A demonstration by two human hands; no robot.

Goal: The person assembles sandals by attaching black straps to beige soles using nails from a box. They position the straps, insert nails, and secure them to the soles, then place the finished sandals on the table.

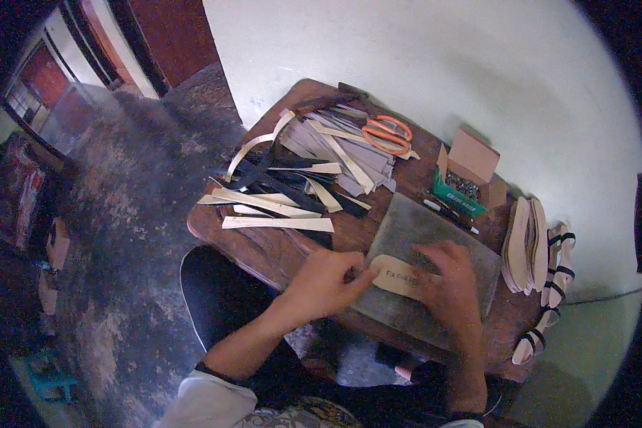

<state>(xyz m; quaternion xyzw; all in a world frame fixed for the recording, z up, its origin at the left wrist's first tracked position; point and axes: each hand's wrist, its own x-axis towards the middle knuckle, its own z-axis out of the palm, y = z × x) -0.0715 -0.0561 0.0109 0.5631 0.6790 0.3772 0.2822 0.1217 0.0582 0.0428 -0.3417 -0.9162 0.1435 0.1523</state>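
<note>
A tan shoe insole with a rounded end and dark printing lies over a grey slab on the table. My left hand is closed in a pinch at the rounded end of the insole, thumb and forefinger together. Over its other end is my right hand, fingers bent around the insole and slightly blurred; that end is hidden beneath the hand. Just beyond the slab lie a white-capped marker and another dark pen-like thing.
Cream and black strips and grey strips cover the table's left and back. Orange-handled scissors rest on them. An opened green box holds small metal pieces. Stacked insoles and black-strapped sandals line the right edge beside the wall.
</note>
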